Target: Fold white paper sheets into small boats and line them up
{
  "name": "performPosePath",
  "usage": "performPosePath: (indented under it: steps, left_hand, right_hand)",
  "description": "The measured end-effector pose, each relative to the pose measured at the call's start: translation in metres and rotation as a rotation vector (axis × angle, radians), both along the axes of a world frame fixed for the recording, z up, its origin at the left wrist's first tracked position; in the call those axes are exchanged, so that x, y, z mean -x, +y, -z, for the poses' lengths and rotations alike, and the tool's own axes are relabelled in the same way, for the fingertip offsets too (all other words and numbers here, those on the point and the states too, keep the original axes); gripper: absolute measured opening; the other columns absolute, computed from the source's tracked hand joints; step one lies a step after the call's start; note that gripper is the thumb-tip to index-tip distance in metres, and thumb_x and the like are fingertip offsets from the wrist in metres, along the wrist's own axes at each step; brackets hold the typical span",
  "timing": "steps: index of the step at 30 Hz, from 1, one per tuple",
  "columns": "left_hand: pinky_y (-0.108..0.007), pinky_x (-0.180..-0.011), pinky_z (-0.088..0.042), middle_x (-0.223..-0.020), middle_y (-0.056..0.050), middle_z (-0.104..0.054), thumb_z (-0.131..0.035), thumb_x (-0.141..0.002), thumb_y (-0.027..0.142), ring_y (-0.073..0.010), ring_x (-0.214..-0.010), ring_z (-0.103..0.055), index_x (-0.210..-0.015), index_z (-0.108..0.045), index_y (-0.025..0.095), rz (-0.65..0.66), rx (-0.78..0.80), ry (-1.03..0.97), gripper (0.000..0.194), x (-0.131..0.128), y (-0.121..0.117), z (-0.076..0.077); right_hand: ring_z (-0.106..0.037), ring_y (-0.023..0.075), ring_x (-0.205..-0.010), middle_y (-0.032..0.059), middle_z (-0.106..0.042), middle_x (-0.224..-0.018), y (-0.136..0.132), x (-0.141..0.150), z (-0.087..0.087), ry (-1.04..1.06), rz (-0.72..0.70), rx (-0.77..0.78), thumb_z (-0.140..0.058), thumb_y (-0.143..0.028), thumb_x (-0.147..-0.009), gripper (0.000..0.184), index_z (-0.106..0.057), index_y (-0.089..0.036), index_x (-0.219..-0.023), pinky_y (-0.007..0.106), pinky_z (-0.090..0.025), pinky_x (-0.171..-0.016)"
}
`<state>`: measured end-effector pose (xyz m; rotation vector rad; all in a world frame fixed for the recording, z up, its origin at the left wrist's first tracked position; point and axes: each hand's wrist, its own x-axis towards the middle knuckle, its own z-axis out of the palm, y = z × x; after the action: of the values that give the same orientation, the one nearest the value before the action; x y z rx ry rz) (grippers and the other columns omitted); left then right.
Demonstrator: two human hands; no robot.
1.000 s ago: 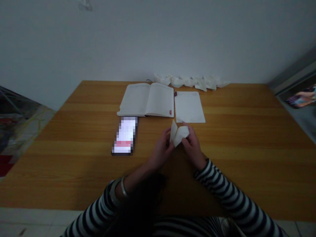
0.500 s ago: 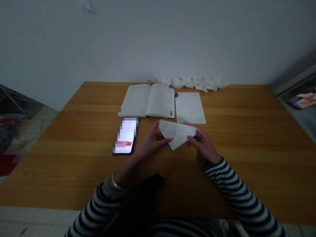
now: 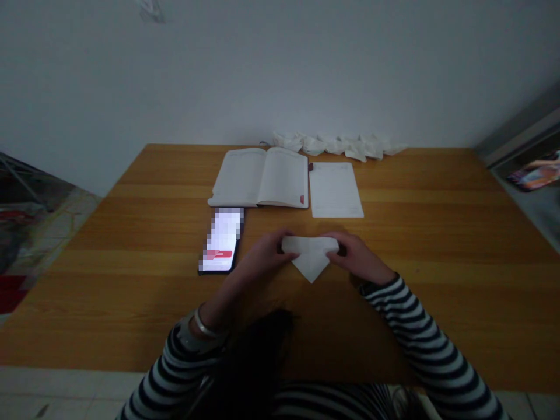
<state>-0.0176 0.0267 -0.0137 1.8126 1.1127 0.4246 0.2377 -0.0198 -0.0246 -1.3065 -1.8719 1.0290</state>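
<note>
A folded sheet of white paper (image 3: 310, 256) is held between my two hands above the wooden table, its point turned down toward me. My left hand (image 3: 271, 251) pinches its left corner between thumb and fingers. At the right corner, my right hand (image 3: 352, 254) grips it the same way. The paper's upper edge looks straight, and the fingertips behind it are hidden. Beyond the hands lie an open notebook (image 3: 283, 178) and a loose lined sheet (image 3: 336, 189) beside it.
A lit phone (image 3: 222, 239) lies on the wooden table (image 3: 437, 233), left of my hands and just below the notebook. Several crumpled white papers (image 3: 341, 146) line the table's back edge against the wall (image 3: 280, 70).
Both hands have come slightly nearer to me with the paper. The paper, tilted before, is now level, and its outline is narrower with a downward point.
</note>
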Motion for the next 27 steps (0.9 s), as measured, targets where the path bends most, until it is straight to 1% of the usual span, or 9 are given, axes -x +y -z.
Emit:
performPosePath:
  steps: [2, 3, 5, 7, 9, 12, 16, 21, 27]
  left_hand:
    - [-0.034, -0.069, -0.050, -0.086, -0.005, -0.066, -0.073, -0.077, 0.034, -0.0228, -0.077, -0.063, -0.097, -0.066, 0.019, 0.022, -0.131, 0.187, 0.026, 0.001, -0.004, -0.001]
    - [-0.036, -0.071, -0.050, -0.090, -0.005, -0.065, -0.073, -0.076, 0.033, -0.0238, -0.080, -0.062, -0.096, -0.066, 0.019, 0.017, -0.194, 0.244, 0.025, 0.001, -0.006, -0.002]
    - [-0.039, -0.079, -0.051, -0.102, -0.007, -0.060, -0.075, -0.075, 0.029, -0.0260, -0.092, -0.060, -0.104, -0.065, 0.020, -0.003, -0.318, 0.279, 0.032, -0.001, -0.008, -0.003]
    - [-0.041, -0.088, -0.049, -0.110, -0.008, -0.055, -0.074, -0.076, 0.022, -0.0272, -0.103, -0.057, -0.113, -0.063, 0.020, 0.025, -0.399, 0.248, 0.039, -0.003, -0.009, -0.003]
    - [-0.042, -0.094, -0.047, -0.111, -0.008, -0.053, -0.070, -0.077, 0.015, -0.0259, -0.106, -0.055, -0.116, -0.062, 0.019, 0.089, -0.402, 0.192, 0.040, -0.006, -0.008, -0.001]
    - [-0.041, -0.093, -0.048, -0.107, -0.007, -0.054, -0.066, -0.077, 0.009, -0.0237, -0.102, -0.055, -0.111, -0.063, 0.017, 0.120, -0.343, 0.140, 0.035, -0.009, -0.008, 0.001]
    - [-0.042, -0.091, -0.048, -0.105, -0.007, -0.054, -0.064, -0.077, 0.008, -0.0243, -0.101, -0.054, -0.110, -0.062, 0.017, 0.113, -0.351, 0.107, 0.034, -0.011, -0.010, 0.001]
    - [-0.044, -0.092, -0.048, -0.108, -0.009, -0.053, -0.062, -0.079, 0.008, -0.0259, -0.102, -0.053, -0.120, -0.059, 0.019, 0.124, -0.387, 0.084, 0.043, -0.009, -0.010, 0.003]
    - [-0.040, -0.086, -0.050, -0.104, -0.008, -0.053, -0.062, -0.080, 0.009, -0.0245, -0.098, -0.054, -0.117, -0.064, 0.018, 0.158, -0.404, 0.135, 0.038, -0.010, -0.011, 0.002]
  right_hand:
    - [-0.064, 0.0236, -0.092, 0.0073, -0.069, -0.103, -0.001, 0.002, 0.002, -0.126, 0.041, -0.089, -0.062, -0.017, -0.082, 0.032, -0.066, -0.021, -0.114, 0.040, -0.051, -0.082]
    - [-0.062, 0.0247, -0.096, 0.0076, -0.067, -0.106, -0.001, 0.003, 0.002, -0.177, 0.062, -0.134, -0.063, -0.018, -0.082, 0.035, -0.065, -0.023, -0.116, 0.042, -0.050, -0.085]
    - [-0.058, 0.0272, -0.106, 0.0084, -0.062, -0.112, -0.001, 0.003, 0.003, -0.234, 0.078, -0.213, -0.067, -0.021, -0.081, 0.043, -0.062, -0.025, -0.123, 0.045, -0.049, -0.090]
    - [-0.053, 0.0284, -0.110, 0.0092, -0.058, -0.115, 0.000, 0.002, 0.005, -0.253, 0.059, -0.274, -0.070, -0.022, -0.081, 0.050, -0.058, -0.026, -0.130, 0.047, -0.048, -0.093]
    - [-0.052, 0.0286, -0.109, 0.0098, -0.056, -0.114, 0.001, 0.001, 0.007, -0.263, 0.017, -0.302, -0.068, -0.021, -0.083, 0.048, -0.058, -0.026, -0.130, 0.048, -0.047, -0.093]
    - [-0.051, 0.0285, -0.108, 0.0087, -0.056, -0.112, 0.002, -0.001, 0.011, -0.276, -0.002, -0.306, -0.067, -0.020, -0.085, 0.041, -0.061, -0.027, -0.125, 0.049, -0.045, -0.093]
    - [-0.052, 0.0285, -0.107, 0.0072, -0.058, -0.110, 0.002, 0.000, 0.011, -0.280, 0.026, -0.307, -0.071, -0.020, -0.083, 0.039, -0.063, -0.027, -0.120, 0.049, -0.043, -0.093]
    - [-0.053, 0.0285, -0.108, 0.0066, -0.060, -0.110, 0.001, 0.000, 0.009, -0.298, 0.023, -0.314, -0.070, -0.021, -0.084, 0.036, -0.063, -0.028, -0.118, 0.047, -0.042, -0.092]
    - [-0.053, 0.0297, -0.111, 0.0074, -0.060, -0.113, 0.000, 0.001, 0.011, -0.278, 0.036, -0.316, -0.069, -0.021, -0.083, 0.036, -0.062, -0.029, -0.118, 0.048, -0.041, -0.094]
